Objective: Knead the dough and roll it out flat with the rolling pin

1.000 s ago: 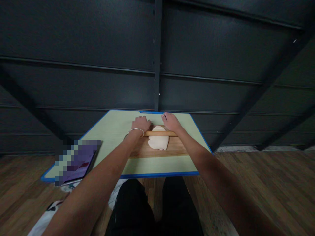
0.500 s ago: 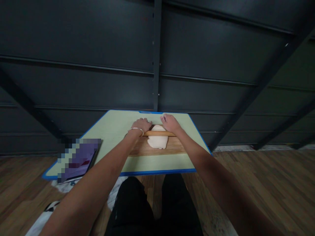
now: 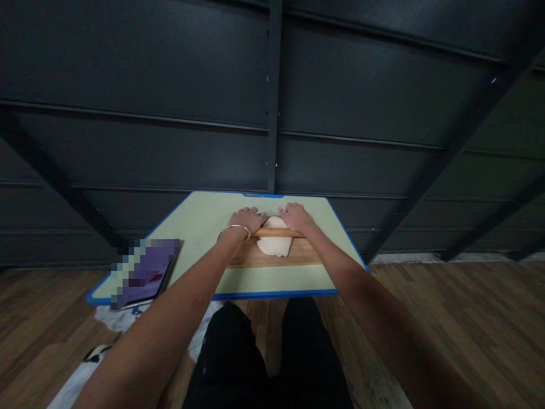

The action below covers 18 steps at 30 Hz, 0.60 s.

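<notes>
So we've got the flattened dough sitting on a wooden board, with a rolling pin lying right across the dough. Our left hand, bangle on the wrist, is palm-down over the pin just left of the dough and our right hand is the same just right of it, fingers reaching forward, though we honestly can't tell if either one grips the wood. Under the dough's board is a pale green table, and well left of the dough there's a partly pixelated purple screen.
</notes>
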### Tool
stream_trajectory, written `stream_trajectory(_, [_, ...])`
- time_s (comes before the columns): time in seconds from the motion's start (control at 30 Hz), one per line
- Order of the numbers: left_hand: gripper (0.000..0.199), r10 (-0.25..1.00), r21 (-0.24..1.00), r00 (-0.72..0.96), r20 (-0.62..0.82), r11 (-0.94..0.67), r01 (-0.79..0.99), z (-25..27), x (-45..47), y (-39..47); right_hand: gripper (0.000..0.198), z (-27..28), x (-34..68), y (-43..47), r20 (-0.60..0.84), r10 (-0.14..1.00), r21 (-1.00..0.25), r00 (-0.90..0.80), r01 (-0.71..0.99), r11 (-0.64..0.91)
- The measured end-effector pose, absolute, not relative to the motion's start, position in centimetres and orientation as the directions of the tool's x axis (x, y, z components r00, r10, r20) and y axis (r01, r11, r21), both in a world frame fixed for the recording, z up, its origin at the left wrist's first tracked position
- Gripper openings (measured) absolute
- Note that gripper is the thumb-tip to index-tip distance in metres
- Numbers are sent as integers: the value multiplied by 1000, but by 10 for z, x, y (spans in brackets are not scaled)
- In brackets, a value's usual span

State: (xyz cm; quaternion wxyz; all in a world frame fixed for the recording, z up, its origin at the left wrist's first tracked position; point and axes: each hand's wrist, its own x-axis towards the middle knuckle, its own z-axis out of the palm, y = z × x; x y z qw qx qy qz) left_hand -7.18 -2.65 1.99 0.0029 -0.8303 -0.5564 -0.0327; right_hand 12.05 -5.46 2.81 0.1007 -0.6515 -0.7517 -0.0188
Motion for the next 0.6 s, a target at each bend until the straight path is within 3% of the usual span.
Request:
stream_trajectory(0.17, [47, 908, -42, 419, -16, -420, 907, 28, -70, -42, 58, 36, 117, -71, 159, 976, -58, -145, 986, 156])
stream_trajectory(0.4, [54, 945, 38, 327, 31, -328, 944, 26, -71, -54, 49, 34, 118, -81, 66, 899, 201, -432, 889, 412])
stream_trajectory(0.6, [49, 949, 67, 305, 80, -311, 948, 20, -74, -60, 49, 29, 118, -81, 92, 909, 126, -407, 910, 395])
